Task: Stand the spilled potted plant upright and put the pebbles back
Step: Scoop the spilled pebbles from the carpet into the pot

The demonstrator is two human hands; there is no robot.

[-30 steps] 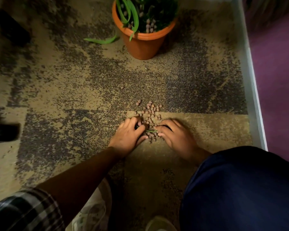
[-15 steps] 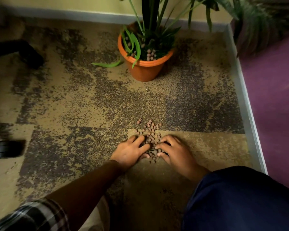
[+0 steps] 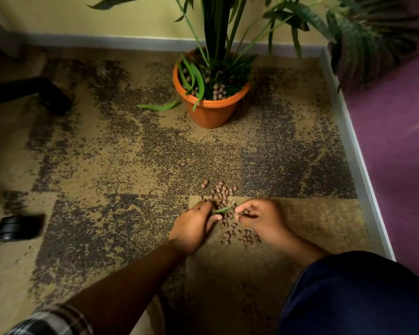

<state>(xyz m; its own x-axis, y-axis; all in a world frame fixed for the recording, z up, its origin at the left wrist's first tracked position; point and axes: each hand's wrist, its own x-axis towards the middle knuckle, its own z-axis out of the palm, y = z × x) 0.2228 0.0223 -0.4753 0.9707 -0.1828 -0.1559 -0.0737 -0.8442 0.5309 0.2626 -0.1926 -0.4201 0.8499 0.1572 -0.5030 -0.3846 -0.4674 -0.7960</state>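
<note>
The orange pot [image 3: 211, 112] stands upright on the carpet near the wall, its green plant [image 3: 218, 32] rising out of it and some brown pebbles [image 3: 218, 90] lying inside. A heap of spilled pebbles [image 3: 230, 234] lies on the carpet close in front of me. My left hand [image 3: 194, 226] and my right hand [image 3: 261, 218] flank the heap, both slightly lifted, with fingers curled around pebbles. A small green leaf piece [image 3: 223, 210] lies between their fingertips. What sits inside the palms is hidden.
A fallen green leaf [image 3: 159, 107] lies left of the pot. A black chair leg [image 3: 34, 90] and caster [image 3: 17, 227] are at the left. A grey baseboard [image 3: 356, 151] and purple wall [image 3: 397, 141] bound the right. My knee [image 3: 361, 293] is at the lower right.
Both hands, flat on the heap before, have curled and lifted slightly apart, leaving more pebbles showing between and below them. The view has tilted up, so the whole pot and wall show.
</note>
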